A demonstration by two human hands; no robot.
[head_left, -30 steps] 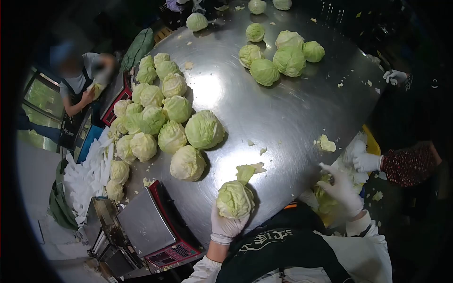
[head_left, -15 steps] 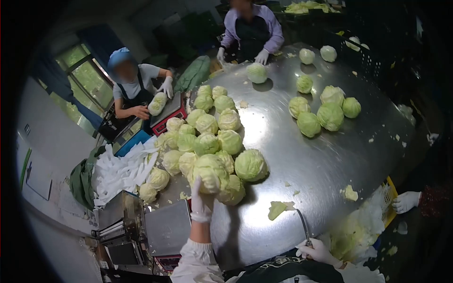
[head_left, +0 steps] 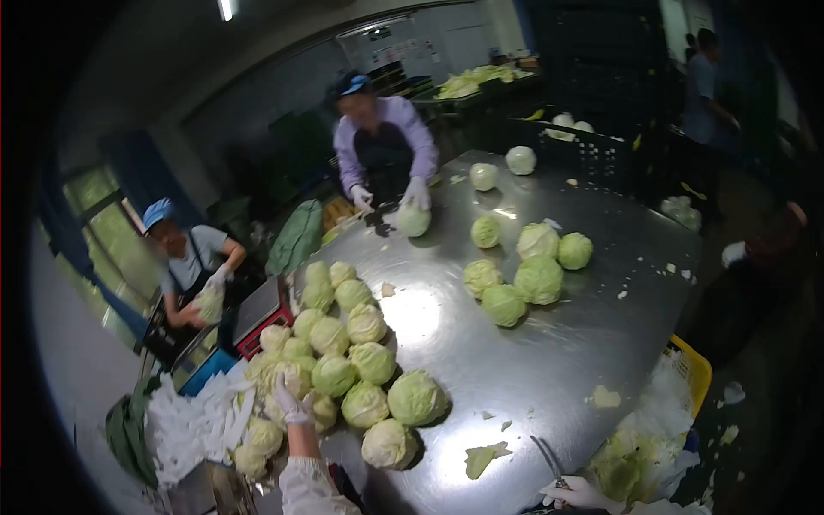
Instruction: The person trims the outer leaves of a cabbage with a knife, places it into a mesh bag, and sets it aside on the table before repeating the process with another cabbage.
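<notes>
Many cabbages (head_left: 333, 376) are crowding around the left hand (head_left: 293, 403), its grip impossible to tell; the right hand (head_left: 580, 493) is clutching a knife (head_left: 548, 460).

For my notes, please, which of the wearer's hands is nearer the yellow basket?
Right. Right hand: below and left of the yellow basket; left hand: farther left, at cabbages.

The left hand (head_left: 294, 405) had its fingers (head_left: 281, 388) partly lost among the heaped cabbages (head_left: 333, 376); whether they gripped one could not be told. The bottom edge cropped the right hand (head_left: 580, 495), which covered much of the handle of the knife (head_left: 548, 456). White sheeting (head_left: 670, 392) hid part of the yellow crate (head_left: 703, 378). At far right, a co-worker's glove (head_left: 735, 254) blurred into shadow.
</notes>
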